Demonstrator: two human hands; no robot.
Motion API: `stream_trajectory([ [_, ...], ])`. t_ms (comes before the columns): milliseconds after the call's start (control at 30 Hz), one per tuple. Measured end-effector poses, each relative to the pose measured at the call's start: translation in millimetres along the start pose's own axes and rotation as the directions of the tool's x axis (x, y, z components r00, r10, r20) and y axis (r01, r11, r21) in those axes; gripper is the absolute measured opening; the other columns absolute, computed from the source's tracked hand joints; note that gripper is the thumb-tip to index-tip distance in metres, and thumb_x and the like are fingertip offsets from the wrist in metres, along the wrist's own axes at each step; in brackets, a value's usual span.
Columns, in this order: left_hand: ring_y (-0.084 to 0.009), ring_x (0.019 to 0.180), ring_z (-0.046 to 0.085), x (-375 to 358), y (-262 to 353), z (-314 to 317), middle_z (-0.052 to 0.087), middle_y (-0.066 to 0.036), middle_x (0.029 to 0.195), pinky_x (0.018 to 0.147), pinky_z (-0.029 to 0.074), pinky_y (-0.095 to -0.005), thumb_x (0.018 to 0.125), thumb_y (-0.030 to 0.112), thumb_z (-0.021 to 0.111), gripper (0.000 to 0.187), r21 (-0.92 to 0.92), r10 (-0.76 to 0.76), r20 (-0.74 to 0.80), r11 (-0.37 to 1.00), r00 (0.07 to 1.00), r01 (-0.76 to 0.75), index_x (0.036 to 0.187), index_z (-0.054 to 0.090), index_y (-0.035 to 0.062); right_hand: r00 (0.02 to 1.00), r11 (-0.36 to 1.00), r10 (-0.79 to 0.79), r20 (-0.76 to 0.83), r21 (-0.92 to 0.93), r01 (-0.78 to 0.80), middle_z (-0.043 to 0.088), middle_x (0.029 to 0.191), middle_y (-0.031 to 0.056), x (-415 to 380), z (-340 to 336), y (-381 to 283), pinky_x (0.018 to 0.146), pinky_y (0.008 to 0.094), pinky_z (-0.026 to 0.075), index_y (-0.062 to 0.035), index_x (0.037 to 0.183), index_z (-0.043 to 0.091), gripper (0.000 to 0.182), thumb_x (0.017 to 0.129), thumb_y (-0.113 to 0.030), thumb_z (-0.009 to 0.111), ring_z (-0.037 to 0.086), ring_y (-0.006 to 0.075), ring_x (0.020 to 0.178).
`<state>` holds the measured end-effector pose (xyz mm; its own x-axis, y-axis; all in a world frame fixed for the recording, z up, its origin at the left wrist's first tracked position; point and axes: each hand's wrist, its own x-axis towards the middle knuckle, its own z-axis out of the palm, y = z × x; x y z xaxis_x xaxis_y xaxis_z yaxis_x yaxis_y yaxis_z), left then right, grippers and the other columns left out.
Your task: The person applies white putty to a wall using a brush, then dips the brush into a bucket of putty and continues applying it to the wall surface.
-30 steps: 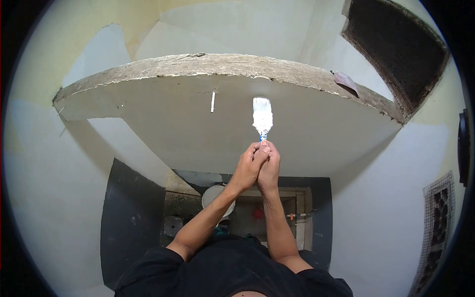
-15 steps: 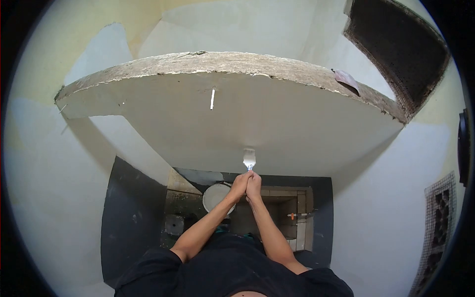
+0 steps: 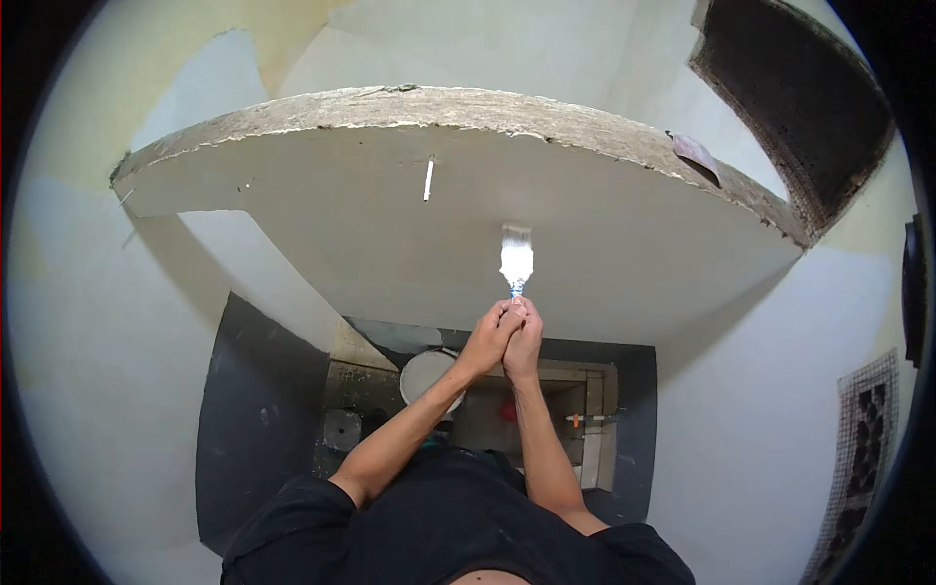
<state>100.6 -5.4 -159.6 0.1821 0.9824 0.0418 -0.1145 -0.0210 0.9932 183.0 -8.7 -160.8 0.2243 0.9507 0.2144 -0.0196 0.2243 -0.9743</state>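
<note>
A paintbrush (image 3: 517, 261), thick with white paint, points up against the pale underside of a slab (image 3: 370, 263). Both hands clasp its blue-marked handle together. My left hand (image 3: 490, 336) wraps the handle from the left, and my right hand (image 3: 525, 341) presses against it from the right. The fingers of both are closed, and much of the handle is hidden inside them. The bristle tips appear to touch the slab surface. A thin white stick (image 3: 428, 181) juts from the slab, ahead and left of the brush.
The slab has a rough front edge (image 3: 468, 109), with a curled scrap (image 3: 694, 154) at its right. Below stand a white round bucket (image 3: 426, 378) and a pipe with an orange valve (image 3: 575, 421). A mesh-covered opening (image 3: 868, 429) is in the right wall; dark panels (image 3: 263, 419) line the left.
Both hands and the paintbrush have moved forward along the slab and slightly right, nearer its front edge. The camera view has shifted a little. A red object now shows below the hands.
</note>
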Motion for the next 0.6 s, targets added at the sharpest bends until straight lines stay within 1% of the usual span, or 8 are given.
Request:
stream_trajectory([
  [33, -0.012, 0.094, 0.055, -4.7, 1.4, 1.2, 0.061, -0.004, 0.098, 0.088, 0.045, -0.0275, 0.103, 0.034, 0.048, 0.038, -0.016, 0.012, -0.002, 1.0, 1.0, -0.012, 0.11, 0.059, -0.0016, 1.0, 1.0, -0.011, -0.001, -0.008, 0.011, 0.054, 0.078, -0.002, -2.0, -1.1, -2.2, 0.065, 0.0261, 0.043, -0.0013, 0.092, 0.059, 0.023, 0.104, -0.017, 0.048, 0.049, 0.0077, 0.073],
  [133, -0.0124, 0.097, 0.054, -3.4, -16.4, -2.1, 0.061, -0.005, 0.099, 0.088, 0.045, -0.028, 0.103, 0.035, 0.048, 0.039, -0.009, -0.036, -0.048, 0.999, 0.998, 0.035, 0.111, 0.058, -0.0021, 1.0, 0.999, 0.013, 0.002, -0.031, -0.013, 0.059, 0.077, 0.006, -1.6, 3.4, 25.8, 0.067, 0.032, 0.045, 0.0016, 0.095, 0.06, 0.029, 0.105, -0.022, 0.047, 0.053, 0.0138, 0.074],
  [233, -0.0136, 0.096, 0.054, 7.3, -60.1, -15.8, 0.062, -0.006, 0.101, 0.088, 0.044, -0.03, 0.103, 0.038, 0.045, 0.044, 0.06, -0.13, -0.078, 0.989, 0.988, 0.135, 0.111, 0.06, -0.0028, 0.996, 0.994, 0.067, -0.054, -0.086, -0.072, 0.062, 0.078, 0.0113, 1.4, 11.0, 99.9, 0.067, 0.0358, 0.046, 0.0025, 0.095, 0.06, 0.03, 0.104, -0.024, 0.049, 0.055, 0.018, 0.073],
  [267, -0.0138, 0.096, 0.055, 9.4, -78.1, -20.3, 0.062, -0.007, 0.101, 0.088, 0.044, -0.0305, 0.103, 0.039, 0.045, 0.045, 0.07, -0.154, -0.076, 0.985, 0.985, 0.159, 0.111, 0.061, -0.0027, 0.991, 0.991, 0.111, -0.079, -0.066, -0.117, 0.064, 0.078, 0.0145, -0.7, 13.3, 121.3, 0.067, 0.0392, 0.046, 0.0032, 0.091, 0.06, 0.033, 0.103, -0.026, 0.051, 0.055, 0.0211, 0.071],
  [367, -0.0147, 0.095, 0.055, 0.9, -110.4, -27.9, 0.064, -0.008, 0.103, 0.088, 0.044, -0.0315, 0.102, 0.04, 0.046, 0.046, 0.07, -0.262, -0.057, 0.962, 0.963, 0.265, 0.107, 0.063, -0.0024, 0.976, 0.957, 0.206, -0.07, -0.195, -0.215, 0.056, 0.072, -0.0003, -18.7, 10.2, 152.4, 0.061, 0.0302, 0.043, -0.0003, 0.085, 0.061, 0.031, 0.104, -0.021, 0.05, 0.05, 0.009, 0.069],
  [500, -0.0145, 0.097, 0.055, -9.3, -138.4, -34.8, 0.065, -0.007, 0.104, 0.089, 0.043, -0.0311, 0.102, 0.041, 0.047, 0.046, 0.065, -0.356, 0.033, 0.933, 0.934, 0.354, 0.103, 0.065, -0.0017, 0.946, 0.943, 0.302, -0.116, -0.105, -0.314, 0.055, 0.069, 0.0002, -38.5, 7.7, 184.8, 0.059, 0.0318, 0.041, 0.0001, 0.079, 0.06, 0.034, 0.104, -0.021, 0.05, 0.047, 0.0096, 0.067],
  [567, -0.0143, 0.097, 0.055, -12.4, -141.3, -31.4, 0.065, -0.006, 0.104, 0.089, 0.043, -0.0306, 0.102, 0.041, 0.046, 0.046, -0.013, -0.384, 0.015, 0.923, 0.923, 0.385, 0.102, 0.066, -0.001, 0.92, 0.925, 0.373, -0.123, -0.027, -0.379, 0.056, 0.069, 0.0008, -42.8, 5.2, 192.6, 0.059, 0.032, 0.041, 0.0005, 0.079, 0.059, 0.033, 0.103, -0.02, 0.051, 0.047, 0.0099, 0.067],
  [600, -0.0142, 0.098, 0.055, -12.6, -143.4, -29.3, 0.065, -0.005, 0.104, 0.089, 0.043, -0.0303, 0.102, 0.041, 0.046, 0.046, -0.052, -0.398, 0.01, 0.916, 0.917, 0.398, 0.102, 0.066, -0.0006, 0.917, 0.918, 0.378, -0.126, -0.077, -0.389, 0.056, 0.069, 0.0011, -42.6, 4.6, 189.1, 0.059, 0.032, 0.042, 0.0007, 0.079, 0.06, 0.033, 0.103, -0.02, 0.051, 0.048, 0.0101, 0.068],
])
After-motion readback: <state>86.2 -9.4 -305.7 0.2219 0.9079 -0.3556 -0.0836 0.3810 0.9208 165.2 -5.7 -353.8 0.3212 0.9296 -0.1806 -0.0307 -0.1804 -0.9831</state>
